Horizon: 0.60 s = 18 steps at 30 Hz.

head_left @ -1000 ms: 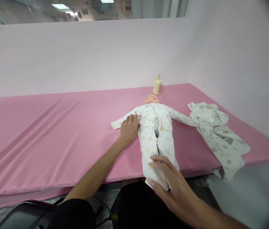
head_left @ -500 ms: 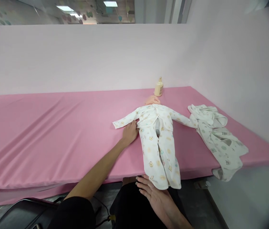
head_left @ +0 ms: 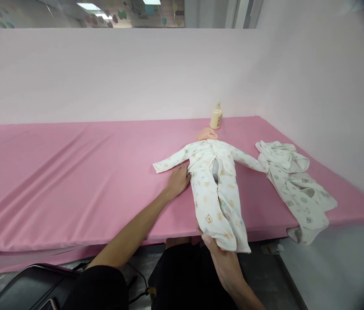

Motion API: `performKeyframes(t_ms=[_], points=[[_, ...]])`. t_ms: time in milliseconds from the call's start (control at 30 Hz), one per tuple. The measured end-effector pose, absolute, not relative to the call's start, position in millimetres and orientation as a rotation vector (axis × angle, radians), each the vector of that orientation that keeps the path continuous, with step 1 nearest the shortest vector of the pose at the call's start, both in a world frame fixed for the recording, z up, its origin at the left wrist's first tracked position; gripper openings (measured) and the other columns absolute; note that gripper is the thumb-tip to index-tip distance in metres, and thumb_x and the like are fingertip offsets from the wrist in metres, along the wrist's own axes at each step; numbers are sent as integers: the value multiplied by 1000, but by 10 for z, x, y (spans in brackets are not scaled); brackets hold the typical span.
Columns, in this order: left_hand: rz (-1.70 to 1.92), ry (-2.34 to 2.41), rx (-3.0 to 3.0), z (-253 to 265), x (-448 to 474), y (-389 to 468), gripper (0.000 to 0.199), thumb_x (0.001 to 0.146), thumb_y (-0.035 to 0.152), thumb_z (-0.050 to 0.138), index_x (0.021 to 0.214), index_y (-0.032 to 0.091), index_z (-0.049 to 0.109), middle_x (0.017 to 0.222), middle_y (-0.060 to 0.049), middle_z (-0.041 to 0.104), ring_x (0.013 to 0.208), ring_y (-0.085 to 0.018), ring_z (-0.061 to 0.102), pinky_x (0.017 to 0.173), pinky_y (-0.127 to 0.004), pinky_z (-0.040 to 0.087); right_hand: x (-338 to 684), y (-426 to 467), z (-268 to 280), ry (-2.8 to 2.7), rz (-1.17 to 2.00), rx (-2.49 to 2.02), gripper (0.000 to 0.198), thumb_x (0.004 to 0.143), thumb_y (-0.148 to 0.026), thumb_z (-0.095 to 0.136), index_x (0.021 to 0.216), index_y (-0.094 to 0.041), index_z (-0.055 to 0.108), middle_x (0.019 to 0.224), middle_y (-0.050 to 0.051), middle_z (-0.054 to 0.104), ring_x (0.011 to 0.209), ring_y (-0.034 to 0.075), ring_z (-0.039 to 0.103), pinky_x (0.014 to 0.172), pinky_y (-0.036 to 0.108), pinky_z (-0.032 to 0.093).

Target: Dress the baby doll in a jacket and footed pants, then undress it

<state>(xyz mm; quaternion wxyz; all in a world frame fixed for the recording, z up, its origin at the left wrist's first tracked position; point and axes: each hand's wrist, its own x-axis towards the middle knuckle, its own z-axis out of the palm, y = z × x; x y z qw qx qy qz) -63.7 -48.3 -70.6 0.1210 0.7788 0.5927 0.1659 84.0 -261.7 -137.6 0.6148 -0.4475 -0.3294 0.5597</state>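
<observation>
A baby doll (head_left: 207, 133) lies face-up on the pink-covered table, its sleeves spread wide. It is dressed in a white long-sleeved baby romper (head_left: 212, 155) with small bear prints, which gapes down the front so that something grey shows. At the waist, my left hand (head_left: 178, 179) is closed on the romper's left side edge, its fingertips partly hidden by cloth. My right hand (head_left: 222, 260) holds the lower end of the left-hand leg from below at the table's front edge, thumb on the outside and the other fingers mostly hidden behind the fabric.
Behind the doll's head stands a cream pump bottle (head_left: 216, 118). A second printed white baby garment (head_left: 298, 181) lies crumpled at the right, hanging over the front edge. The pink table cover (head_left: 72, 185) stretches left. A white wall rises behind; a black chair (head_left: 33, 286) is at lower left.
My right hand has turned and come up from below the hem to take hold of the romper leg, which has shifted slightly. My left hand stays at the waist.
</observation>
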Motion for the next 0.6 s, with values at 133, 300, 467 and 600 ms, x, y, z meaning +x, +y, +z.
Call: performKeyframes(t_ms=[133, 300, 467, 600], points=[[540, 1602, 2325, -740, -614, -615, 7, 97, 21, 38, 95, 21, 45, 95, -10, 65, 82, -25, 58, 67, -35, 38, 752, -2531, -1276, -694, 1254, -1054, 77, 77, -45, 81, 146, -27, 53, 137, 6, 65, 141, 27, 48, 123, 51, 33], [682, 1482, 2092, -654, -627, -758, 19, 97, 35, 44, 107, 20, 51, 93, -6, 66, 77, -21, 57, 65, -32, 40, 717, -2498, -1148, -667, 1258, -1060, 80, 76, -47, 82, 147, -26, 52, 138, 8, 64, 144, 28, 42, 124, 53, 30], [775, 1476, 1857, -589, -642, -776, 49, 98, 60, 41, 120, 19, 55, 89, -5, 66, 76, -19, 56, 63, -30, 41, 734, -2535, -1196, -669, 1311, -1031, 69, 78, -45, 81, 140, -27, 58, 137, 7, 64, 139, 29, 49, 121, 54, 35], [755, 1469, 1796, -623, -611, -717, 46, 93, 58, 53, 117, 19, 54, 98, -6, 68, 82, -20, 59, 65, -30, 44, 710, -2589, -1200, -706, 1435, -991, 43, 82, -41, 78, 121, -24, 71, 132, 8, 68, 128, 29, 59, 118, 51, 40]])
